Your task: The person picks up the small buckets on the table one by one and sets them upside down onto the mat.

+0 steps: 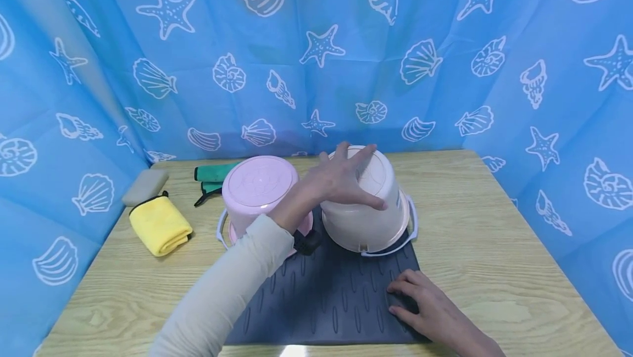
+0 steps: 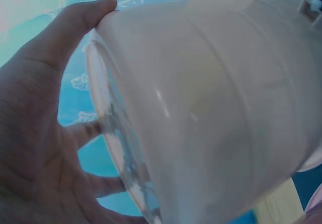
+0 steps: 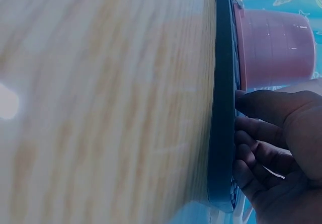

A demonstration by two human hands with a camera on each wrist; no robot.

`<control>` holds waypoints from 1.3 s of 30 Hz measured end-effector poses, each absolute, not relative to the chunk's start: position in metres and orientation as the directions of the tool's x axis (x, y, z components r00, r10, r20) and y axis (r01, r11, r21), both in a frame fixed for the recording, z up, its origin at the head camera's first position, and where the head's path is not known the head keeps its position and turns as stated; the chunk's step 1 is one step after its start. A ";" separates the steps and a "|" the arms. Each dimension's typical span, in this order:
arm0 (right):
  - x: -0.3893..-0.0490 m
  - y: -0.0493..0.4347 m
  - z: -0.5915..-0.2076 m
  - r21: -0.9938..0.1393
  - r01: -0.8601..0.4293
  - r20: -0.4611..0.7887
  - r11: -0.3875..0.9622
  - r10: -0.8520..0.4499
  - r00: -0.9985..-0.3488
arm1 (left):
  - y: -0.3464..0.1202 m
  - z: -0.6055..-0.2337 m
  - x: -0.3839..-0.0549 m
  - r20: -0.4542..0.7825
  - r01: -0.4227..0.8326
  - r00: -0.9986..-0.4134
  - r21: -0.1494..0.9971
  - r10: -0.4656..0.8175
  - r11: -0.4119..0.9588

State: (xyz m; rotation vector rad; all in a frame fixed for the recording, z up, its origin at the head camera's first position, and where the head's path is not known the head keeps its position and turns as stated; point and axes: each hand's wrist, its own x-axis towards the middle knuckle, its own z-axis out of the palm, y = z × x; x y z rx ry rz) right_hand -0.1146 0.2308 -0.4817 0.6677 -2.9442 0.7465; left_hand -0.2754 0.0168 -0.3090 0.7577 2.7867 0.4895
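A whitish bucket stands upside down on a dark ridged mat. My left hand is spread over the bucket's upturned base; in the left wrist view its thumb and fingers reach the base edge, with a gap between palm and base. Left of it is a pink bucket, also upside down, partly covered by my left arm. At the mat's right front, my right hand rests its loosely bent fingertips on the mat and holds nothing.
A folded yellow cloth, a pale grey block and a rolled green cloth with black edging lie at the table's back left. A blue curtain with white shells and starfish hangs behind and around the wooden table.
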 end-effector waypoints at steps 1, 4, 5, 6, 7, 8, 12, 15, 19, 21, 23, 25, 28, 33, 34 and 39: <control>-0.115 0.231 -0.482 -0.448 -0.418 0.137 0.791 -0.401 -0.906 | 0.017 -0.309 -0.276 -0.123 0.447 -0.846 0.364 0.518 0.817; -0.115 0.232 -0.482 -0.449 -0.427 0.147 0.785 -0.406 -0.902 | 0.018 -0.308 -0.277 -0.139 0.441 -0.847 0.354 0.513 0.825; -0.115 0.232 -0.482 -0.451 -0.428 0.150 0.783 -0.406 -0.901 | 0.019 -0.308 -0.277 -0.142 0.441 -0.847 0.349 0.512 0.827; -0.115 0.232 -0.483 -0.452 -0.428 0.151 0.782 -0.407 -0.901 | 0.019 -0.309 -0.278 -0.142 0.442 -0.847 0.348 0.512 0.827; -0.115 0.232 -0.483 -0.453 -0.429 0.151 0.781 -0.407 -0.901 | 0.020 -0.309 -0.278 -0.143 0.442 -0.846 0.349 0.513 0.826; -0.115 0.232 -0.483 -0.454 -0.429 0.152 0.781 -0.407 -0.901 | 0.021 -0.309 -0.279 -0.145 0.443 -0.846 0.348 0.514 0.826; -0.115 0.232 -0.483 -0.456 -0.436 0.163 0.776 -0.408 -0.898 | 0.024 -0.309 -0.280 -0.154 0.443 -0.845 0.333 0.512 0.832; -0.116 0.232 -0.484 -0.457 -0.470 0.199 0.755 -0.428 -0.882 | 0.027 -0.310 -0.282 -0.168 0.437 -0.848 0.316 0.503 0.842; -0.116 0.233 -0.487 -0.444 -0.528 0.267 0.724 -0.455 -0.849 | 0.029 -0.311 -0.283 -0.186 0.425 -0.850 0.309 0.492 0.851; -0.116 0.233 -0.488 -0.439 -0.537 0.284 0.721 -0.456 -0.844 | 0.031 -0.312 -0.284 -0.189 0.425 -0.849 0.310 0.493 0.850; -0.116 0.233 -0.489 -0.440 -0.534 0.284 0.722 -0.452 -0.845 | 0.033 -0.312 -0.285 -0.191 0.427 -0.847 0.310 0.495 0.849; -0.116 0.234 -0.489 -0.443 -0.528 0.279 0.725 -0.449 -0.849 | 0.035 -0.313 -0.285 -0.197 0.426 -0.847 0.304 0.494 0.852; -0.116 0.234 -0.488 -0.452 -0.516 0.261 0.727 -0.446 -0.856 | 0.038 -0.314 -0.286 -0.210 0.419 -0.848 0.298 0.487 0.858; -0.116 0.234 -0.488 -0.461 -0.509 0.256 0.727 -0.441 -0.860 | 0.042 -0.315 -0.286 -0.224 0.413 -0.846 0.299 0.484 0.860; -0.115 0.234 -0.488 -0.460 -0.514 0.262 0.724 -0.442 -0.858 | 0.043 -0.315 -0.286 -0.227 0.412 -0.845 0.298 0.484 0.861; -0.115 0.233 -0.488 -0.460 -0.518 0.267 0.722 -0.444 -0.856 | 0.046 -0.315 -0.286 -0.249 0.399 -0.848 0.284 0.469 0.872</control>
